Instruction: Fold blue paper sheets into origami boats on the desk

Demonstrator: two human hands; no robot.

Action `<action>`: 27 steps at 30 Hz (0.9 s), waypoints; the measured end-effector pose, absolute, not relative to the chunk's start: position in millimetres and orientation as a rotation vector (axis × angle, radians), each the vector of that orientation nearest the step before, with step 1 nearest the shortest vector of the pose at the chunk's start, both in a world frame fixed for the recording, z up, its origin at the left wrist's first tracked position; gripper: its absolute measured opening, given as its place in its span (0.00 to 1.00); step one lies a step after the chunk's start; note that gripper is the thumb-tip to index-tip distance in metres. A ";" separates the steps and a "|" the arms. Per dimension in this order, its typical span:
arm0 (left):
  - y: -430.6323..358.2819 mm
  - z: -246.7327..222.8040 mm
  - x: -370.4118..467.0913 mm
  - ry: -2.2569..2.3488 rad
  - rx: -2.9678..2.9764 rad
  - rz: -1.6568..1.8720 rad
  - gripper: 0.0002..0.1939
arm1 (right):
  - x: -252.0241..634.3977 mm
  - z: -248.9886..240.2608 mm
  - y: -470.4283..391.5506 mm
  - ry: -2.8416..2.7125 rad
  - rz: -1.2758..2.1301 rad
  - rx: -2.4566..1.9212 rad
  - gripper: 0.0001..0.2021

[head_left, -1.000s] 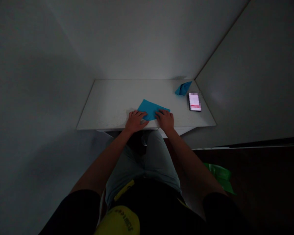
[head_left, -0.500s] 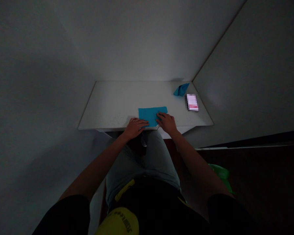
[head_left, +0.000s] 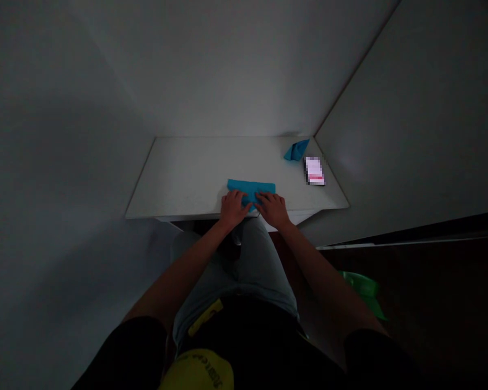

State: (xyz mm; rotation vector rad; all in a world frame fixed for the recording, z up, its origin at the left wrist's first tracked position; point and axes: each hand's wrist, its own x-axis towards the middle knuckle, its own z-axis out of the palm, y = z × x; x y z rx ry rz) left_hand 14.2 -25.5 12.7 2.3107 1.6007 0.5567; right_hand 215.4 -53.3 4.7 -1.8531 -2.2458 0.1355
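Note:
A sheet of blue paper (head_left: 250,187) lies near the front edge of the white tabletop, its near part folded or lifted under my fingers. My left hand (head_left: 233,208) grips it left of the middle, fingers on top and thumb pointing inward at the near edge. On the other side my right hand (head_left: 273,209) mirrors this, fingers bent over the paper and thumb at the near edge. The two thumbs almost meet. Part of the near edge is hidden by the hands.
A folded blue paper shape (head_left: 296,150) stands at the back right of the white table (head_left: 179,176). Beside it lies a phone-like device (head_left: 314,171) with a blurred bright screen. Walls close in at the back and sides. A green plastic object (head_left: 361,290) is on the dark floor to the right.
My left hand has shifted right and turned, its thumb now at the paper's near edge. My right hand has moved slightly down. The visible part of the blue paper has become narrower.

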 end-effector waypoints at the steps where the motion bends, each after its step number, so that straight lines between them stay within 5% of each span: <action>1: -26.8 11.5 17.4 1.598 2.331 0.533 0.18 | 214.5 5.7 -54.9 -2.249 0.133 -1.860 0.26; 16: 12.1 10.9 -13.6 1.418 2.446 0.350 0.28 | 219.6 14.0 -67.0 -2.338 0.256 -1.646 0.25; 27: 34.9 28.2 -6.4 1.322 2.510 0.274 0.23 | 221.8 15.4 -27.7 -2.458 0.243 -1.664 0.26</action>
